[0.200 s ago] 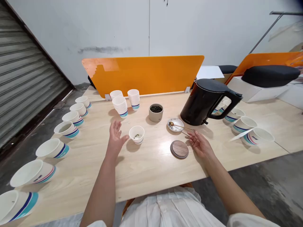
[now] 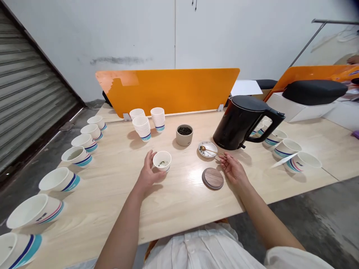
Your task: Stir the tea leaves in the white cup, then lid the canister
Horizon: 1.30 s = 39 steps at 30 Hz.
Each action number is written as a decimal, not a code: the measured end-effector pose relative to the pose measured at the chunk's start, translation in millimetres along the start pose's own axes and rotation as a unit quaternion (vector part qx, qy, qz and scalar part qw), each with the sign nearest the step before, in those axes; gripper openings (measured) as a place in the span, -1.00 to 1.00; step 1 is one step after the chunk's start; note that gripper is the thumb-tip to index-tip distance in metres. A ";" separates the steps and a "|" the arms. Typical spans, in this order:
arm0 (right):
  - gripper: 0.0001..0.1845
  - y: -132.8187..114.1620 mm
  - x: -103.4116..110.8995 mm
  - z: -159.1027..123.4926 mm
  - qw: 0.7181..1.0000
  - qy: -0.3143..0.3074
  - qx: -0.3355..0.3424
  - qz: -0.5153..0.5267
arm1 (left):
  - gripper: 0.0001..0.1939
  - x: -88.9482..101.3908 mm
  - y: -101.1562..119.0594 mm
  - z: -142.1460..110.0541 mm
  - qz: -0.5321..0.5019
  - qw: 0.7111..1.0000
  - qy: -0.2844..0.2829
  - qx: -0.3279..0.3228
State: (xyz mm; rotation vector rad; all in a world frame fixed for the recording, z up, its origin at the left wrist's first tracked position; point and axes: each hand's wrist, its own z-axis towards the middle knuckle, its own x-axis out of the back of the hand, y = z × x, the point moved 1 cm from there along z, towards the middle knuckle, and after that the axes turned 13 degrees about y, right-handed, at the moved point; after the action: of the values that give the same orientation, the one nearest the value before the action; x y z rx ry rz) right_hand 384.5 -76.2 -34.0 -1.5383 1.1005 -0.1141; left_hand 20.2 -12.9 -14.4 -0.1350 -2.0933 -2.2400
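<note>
My left hand [image 2: 149,172] curves round the left side of a white paper cup [image 2: 165,158], thumb in front and fingers at its far left. Dark tea leaves lie in the bottom of this cup, which stands upright on the table. My right hand [image 2: 233,170] pinches the handle end of a gold spoon [image 2: 211,151]. The spoon's bowl rests in a small white dish [image 2: 207,144] with some dark leaves. Behind the dish, to the left, stands a grey jar [image 2: 184,140] full of dark tea leaves. A round wooden lid [image 2: 213,178] lies near my right hand.
A black kettle [image 2: 238,121] stands behind my right hand. Stacked paper cups [image 2: 142,127] are at the back left. Several single cups [image 2: 57,180] line the left edge, more [image 2: 303,161] the right. An orange divider [image 2: 171,89] borders the table's back.
My left hand has moved right and down from beside the paper cup to close round it. My right fingers have come up onto the spoon's handle end.
</note>
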 end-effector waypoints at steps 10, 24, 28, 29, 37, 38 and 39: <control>-0.62 -23.0 -17.5 -13.0 0.987 0.007 0.154 -0.050 | -0.17 -13.9 11.5 -1.5 0.195 0.978 0.070 0.019; -0.82 -37.3 -135.1 -93.2 0.861 -0.303 0.338 -0.227 | -0.35 -13.1 14.4 -12.2 0.162 0.974 0.043 -0.151; -0.84 -25.9 -152.1 -106.8 0.679 -0.400 0.500 -0.361 | -0.42 -13.3 20.1 -13.6 0.145 0.978 0.021 -0.150; -0.84 -22.1 -155.4 -108.0 0.629 -0.411 0.540 -0.379 | -0.42 -13.4 20.9 -13.4 0.146 0.978 0.016 -0.145; -0.80 8.2 -162.8 -99.2 0.577 -0.420 0.552 -0.432 | -0.36 -16.7 20.4 -12.9 0.156 0.984 -0.007 -0.091; -0.80 11.0 -162.5 -97.3 0.612 -0.428 0.506 -0.431 | -0.36 -17.4 19.1 -12.5 0.158 0.983 -0.003 -0.088; -0.80 14.0 -162.3 -95.4 0.649 -0.433 0.455 -0.430 | -0.36 -18.1 17.7 -11.9 0.160 0.983 0.003 -0.086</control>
State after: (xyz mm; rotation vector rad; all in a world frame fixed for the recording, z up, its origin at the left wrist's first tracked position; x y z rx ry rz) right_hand 228.6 -33.3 63.4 -0.8099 -0.5305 -0.4437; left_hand 40.1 -26.2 0.2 -0.4413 -1.7247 -2.2110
